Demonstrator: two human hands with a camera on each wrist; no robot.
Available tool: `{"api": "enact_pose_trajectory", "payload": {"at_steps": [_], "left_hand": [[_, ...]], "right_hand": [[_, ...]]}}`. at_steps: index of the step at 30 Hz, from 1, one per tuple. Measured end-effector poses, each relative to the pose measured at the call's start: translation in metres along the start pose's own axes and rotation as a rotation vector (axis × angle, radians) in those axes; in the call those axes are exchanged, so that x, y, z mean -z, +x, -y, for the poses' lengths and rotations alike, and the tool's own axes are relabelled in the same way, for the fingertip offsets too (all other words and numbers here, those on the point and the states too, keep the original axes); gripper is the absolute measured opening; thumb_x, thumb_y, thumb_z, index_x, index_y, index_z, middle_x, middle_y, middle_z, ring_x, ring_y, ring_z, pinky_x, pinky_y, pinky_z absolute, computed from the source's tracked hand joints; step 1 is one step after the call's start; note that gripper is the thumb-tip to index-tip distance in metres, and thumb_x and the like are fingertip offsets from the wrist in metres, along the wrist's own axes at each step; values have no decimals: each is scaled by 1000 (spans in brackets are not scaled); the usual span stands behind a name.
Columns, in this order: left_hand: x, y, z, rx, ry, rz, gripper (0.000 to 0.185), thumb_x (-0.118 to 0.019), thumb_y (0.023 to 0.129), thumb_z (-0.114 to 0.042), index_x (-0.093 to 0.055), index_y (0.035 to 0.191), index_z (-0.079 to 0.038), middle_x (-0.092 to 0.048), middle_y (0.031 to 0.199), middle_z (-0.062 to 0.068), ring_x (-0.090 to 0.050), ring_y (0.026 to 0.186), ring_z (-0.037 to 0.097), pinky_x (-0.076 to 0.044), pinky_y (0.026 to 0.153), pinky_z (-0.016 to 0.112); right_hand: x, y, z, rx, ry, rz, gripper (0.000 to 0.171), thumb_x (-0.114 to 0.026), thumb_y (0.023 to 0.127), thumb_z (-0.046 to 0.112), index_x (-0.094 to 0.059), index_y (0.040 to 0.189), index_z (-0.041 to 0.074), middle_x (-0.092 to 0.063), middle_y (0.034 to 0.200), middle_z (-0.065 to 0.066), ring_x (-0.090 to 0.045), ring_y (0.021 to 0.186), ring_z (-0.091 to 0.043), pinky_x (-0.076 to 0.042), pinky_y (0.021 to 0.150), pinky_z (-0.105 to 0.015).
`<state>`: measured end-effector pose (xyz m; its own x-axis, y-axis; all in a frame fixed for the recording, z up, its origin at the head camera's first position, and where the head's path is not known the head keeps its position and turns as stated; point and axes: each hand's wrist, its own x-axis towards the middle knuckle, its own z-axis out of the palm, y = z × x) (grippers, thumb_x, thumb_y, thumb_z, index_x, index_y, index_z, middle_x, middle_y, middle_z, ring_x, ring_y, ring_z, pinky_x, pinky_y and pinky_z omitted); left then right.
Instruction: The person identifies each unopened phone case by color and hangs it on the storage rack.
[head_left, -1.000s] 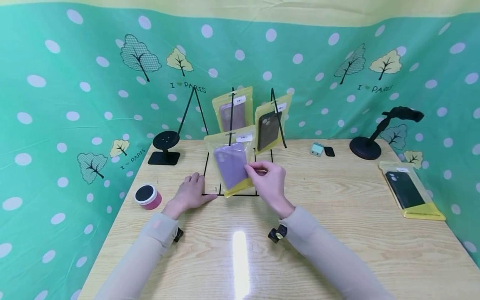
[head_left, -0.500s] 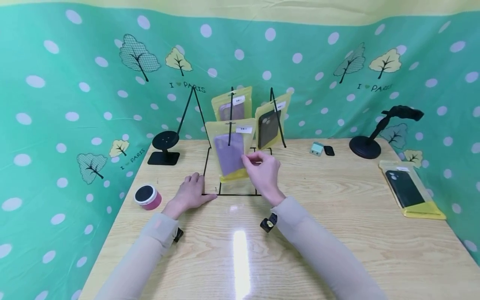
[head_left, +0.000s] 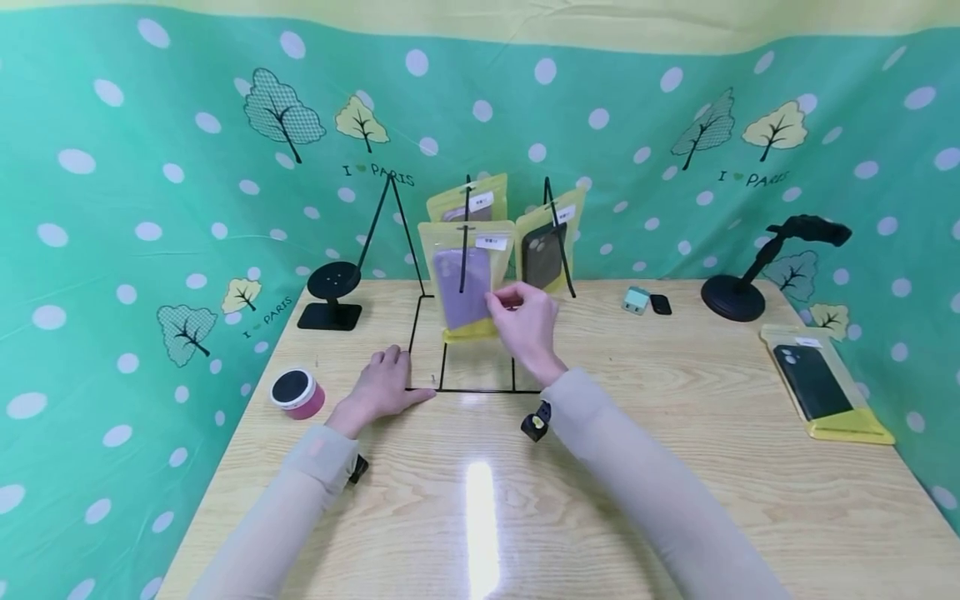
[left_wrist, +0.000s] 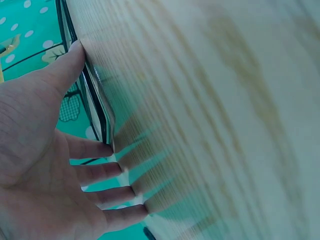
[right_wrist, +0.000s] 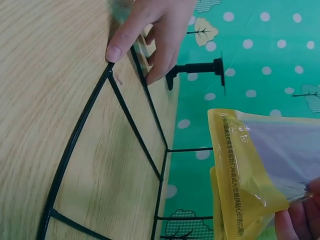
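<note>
My right hand (head_left: 525,323) pinches the lower right edge of a yellow-edged clear pouch holding a purple phone case (head_left: 462,283). That pouch hangs upright at the front hook of a black wire display rack (head_left: 480,391); its top hole is at the hook wire. In the right wrist view the pouch's yellow bottom (right_wrist: 240,185) shows beside my fingertips. Spread over the rack's front left corner, my left hand (head_left: 381,385) presses thumb and fingers on the base wire and table. Behind hang another purple-case pouch (head_left: 468,200), partly hidden, and a black-case pouch (head_left: 543,254).
At left stand a black round-headed stand (head_left: 332,292) and a pink jar with a dark lid (head_left: 297,393). A blue charger (head_left: 635,300), a small black item (head_left: 660,304), a black bent-arm stand (head_left: 738,292) and a flat black-case pouch (head_left: 821,383) lie right.
My right hand has moved up and back with the purple-case pouch, which slid further along the hook and straightened. More of the rear pouch is covered. The left hand has stayed put.
</note>
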<state>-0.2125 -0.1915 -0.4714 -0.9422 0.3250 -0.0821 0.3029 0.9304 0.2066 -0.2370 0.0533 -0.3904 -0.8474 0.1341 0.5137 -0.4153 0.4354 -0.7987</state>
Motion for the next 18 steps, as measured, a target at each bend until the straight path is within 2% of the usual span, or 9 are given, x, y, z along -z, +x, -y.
{"api": "enact_pose_trajectory", "payload": {"at_steps": [5,12,18], "left_hand": [[1,-1,0,5,5,-2,85,-64,83,-59,-47,126,12,-39,133,31,-41,113,49,-37,92,57],[1,-2,-1,-3,10,-14,83,-65,82,-59,-48,124,11,-41,131,31,-42,112,49,-37,91,57],[-4,1,3,-6,-2,-11,86,-64,83,-58,-45,128,13,-37,135,33,-38,116,51,-35,93,59]], "right_hand": [[-2,2,-4,-5,-4,18,8,-74,84,15,-73,83,8,-68,77,1,-62,66,-9,-50,60,-22],[-1,1,-12,48,-41,44,11,-73,86,19,-73,85,8,-69,78,1,-62,67,-7,-50,61,-21],[1,1,-14,68,-40,60,13,-74,86,20,-73,86,7,-69,80,-1,-63,67,-8,-50,60,-21]]}}
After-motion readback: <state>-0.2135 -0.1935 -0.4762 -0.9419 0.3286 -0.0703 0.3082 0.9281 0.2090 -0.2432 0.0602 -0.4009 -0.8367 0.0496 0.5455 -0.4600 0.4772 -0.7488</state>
